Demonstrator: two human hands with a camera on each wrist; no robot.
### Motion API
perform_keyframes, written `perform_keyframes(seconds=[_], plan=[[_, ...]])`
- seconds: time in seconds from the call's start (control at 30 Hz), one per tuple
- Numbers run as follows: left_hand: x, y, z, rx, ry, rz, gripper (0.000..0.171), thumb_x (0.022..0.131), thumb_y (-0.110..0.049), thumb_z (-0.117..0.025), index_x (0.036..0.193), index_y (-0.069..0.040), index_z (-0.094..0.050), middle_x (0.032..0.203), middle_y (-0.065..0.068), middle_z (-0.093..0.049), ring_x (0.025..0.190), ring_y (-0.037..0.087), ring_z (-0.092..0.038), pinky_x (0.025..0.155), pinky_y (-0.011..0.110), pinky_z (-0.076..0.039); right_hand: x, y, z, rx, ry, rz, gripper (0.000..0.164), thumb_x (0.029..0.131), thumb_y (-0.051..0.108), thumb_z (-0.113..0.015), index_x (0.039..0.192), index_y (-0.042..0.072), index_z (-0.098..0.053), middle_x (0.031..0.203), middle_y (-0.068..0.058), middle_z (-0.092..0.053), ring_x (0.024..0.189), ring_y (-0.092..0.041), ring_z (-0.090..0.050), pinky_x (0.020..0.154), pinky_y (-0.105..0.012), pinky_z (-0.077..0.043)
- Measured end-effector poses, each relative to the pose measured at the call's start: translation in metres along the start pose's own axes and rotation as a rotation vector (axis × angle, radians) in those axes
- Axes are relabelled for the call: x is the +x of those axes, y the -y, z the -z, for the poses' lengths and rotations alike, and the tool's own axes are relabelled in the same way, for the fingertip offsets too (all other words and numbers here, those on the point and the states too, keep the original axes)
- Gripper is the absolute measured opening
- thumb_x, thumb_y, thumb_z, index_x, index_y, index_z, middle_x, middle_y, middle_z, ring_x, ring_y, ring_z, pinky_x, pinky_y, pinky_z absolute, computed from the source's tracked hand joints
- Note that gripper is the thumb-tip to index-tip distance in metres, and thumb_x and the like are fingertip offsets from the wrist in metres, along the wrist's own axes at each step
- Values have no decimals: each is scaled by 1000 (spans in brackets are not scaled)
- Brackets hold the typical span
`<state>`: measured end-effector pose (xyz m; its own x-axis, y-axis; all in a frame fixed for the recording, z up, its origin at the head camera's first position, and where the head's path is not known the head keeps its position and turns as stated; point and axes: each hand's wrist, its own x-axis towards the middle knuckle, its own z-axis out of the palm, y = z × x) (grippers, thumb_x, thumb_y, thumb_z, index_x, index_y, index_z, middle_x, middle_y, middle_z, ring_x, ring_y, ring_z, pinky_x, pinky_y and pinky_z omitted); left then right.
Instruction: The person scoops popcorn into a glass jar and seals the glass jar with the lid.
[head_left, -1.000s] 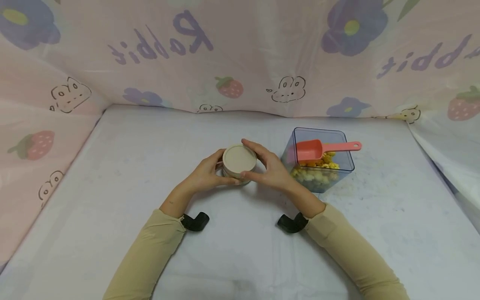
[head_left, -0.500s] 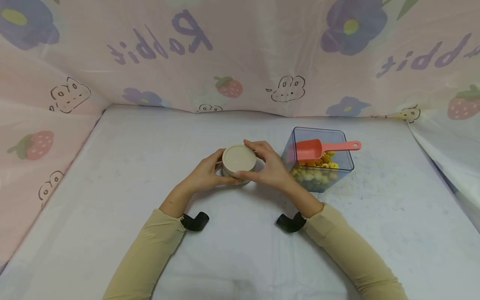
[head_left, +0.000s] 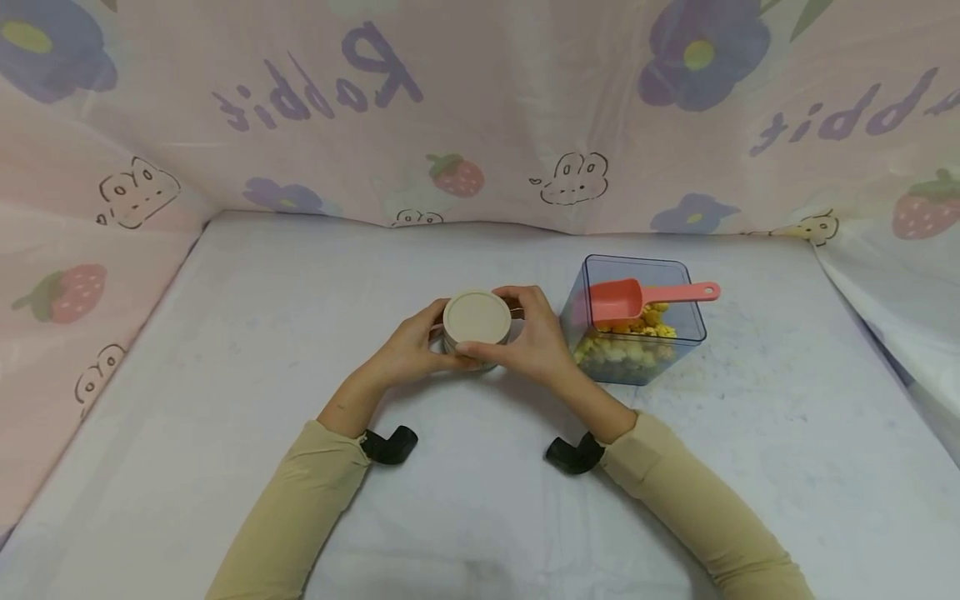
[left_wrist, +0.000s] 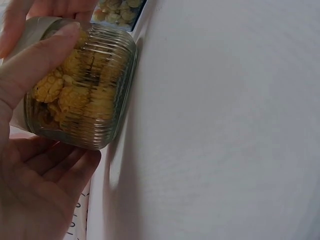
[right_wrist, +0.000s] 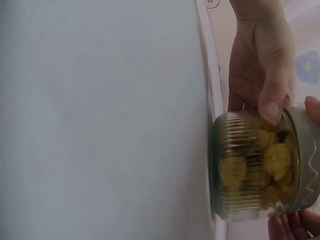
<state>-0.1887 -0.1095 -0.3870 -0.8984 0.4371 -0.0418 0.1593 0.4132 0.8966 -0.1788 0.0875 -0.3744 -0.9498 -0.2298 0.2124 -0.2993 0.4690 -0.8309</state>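
Note:
A ribbed glass jar (left_wrist: 107, 90) of yellow popcorn stands on the white tabletop, capped by a beige lid (head_left: 477, 317). My left hand (head_left: 408, 346) grips the glass body, thumb along the near side and fingers curled behind. My right hand (head_left: 538, 337) grips the lid from the right, its thumb across the front edge and fingers at the back. In the right wrist view, a wavy line runs around the lid's side, and the lid sits on the jar's mouth.
Close to my right hand stands a clear bluish bin (head_left: 671, 273) with popcorn inside. A pink scoop (head_left: 618, 302) lies in it, handle over the right rim. Black elbow-shaped pieces (head_left: 392, 445) sit at both cuffs. A printed curtain (head_left: 495, 100) hangs behind the table.
My right hand has turned around the lid: its thumb slid left along the front, its fingers shifted right at the back, and its wrist moved left. My left hand has stayed on the jar.

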Motion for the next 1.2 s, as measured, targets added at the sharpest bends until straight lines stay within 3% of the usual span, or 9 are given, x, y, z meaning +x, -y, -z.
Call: perform_keyframes(seconds=[0.17,0.43,0.57,0.67,0.97,1.2], plan=[[-1,1,0,-6,3,-1,82,73,-15,-84,141,-7,-39,142,12,-46,136,28,-39,114,43,-31,-1,1,1,3,24,7,79,65,25,-90,127,1,-48,121,-13,-48,109,-25,-51,97,-39,-45],[-2,1,0,13,7,-30,80,74,-13,-83,141,-5,-39,142,13,-46,136,28,-40,114,43,-32,4,-3,12,162,250,-100,90,73,18,-84,147,8,-33,149,-10,-38,138,-27,-36,114,-50,-27],[-2,1,0,4,15,-25,83,73,-17,-84,142,-7,-39,143,11,-46,136,28,-40,114,45,-31,9,-4,18,227,337,-43,89,76,9,-80,150,8,-29,156,-10,-30,144,-25,-27,117,-51,-20],[-1,2,0,3,18,-28,83,73,-17,-84,142,-6,-39,143,11,-46,136,28,-40,114,45,-31,11,-4,21,231,375,-19,88,77,8,-79,150,9,-30,155,-8,-32,144,-24,-27,118,-50,-19],[-1,1,0,-1,10,-39,82,72,-15,-85,140,-5,-40,141,12,-48,135,29,-41,114,45,-31,13,-4,20,189,341,-13,85,75,11,-82,146,3,-36,150,-11,-39,140,-26,-33,116,-46,-26],[0,0,0,7,-3,-30,81,72,-14,-85,139,-5,-41,140,12,-48,135,28,-41,113,43,-32,8,-2,14,140,235,-35,86,71,16,-86,143,3,-41,147,-10,-44,137,-25,-40,113,-41,-33]])
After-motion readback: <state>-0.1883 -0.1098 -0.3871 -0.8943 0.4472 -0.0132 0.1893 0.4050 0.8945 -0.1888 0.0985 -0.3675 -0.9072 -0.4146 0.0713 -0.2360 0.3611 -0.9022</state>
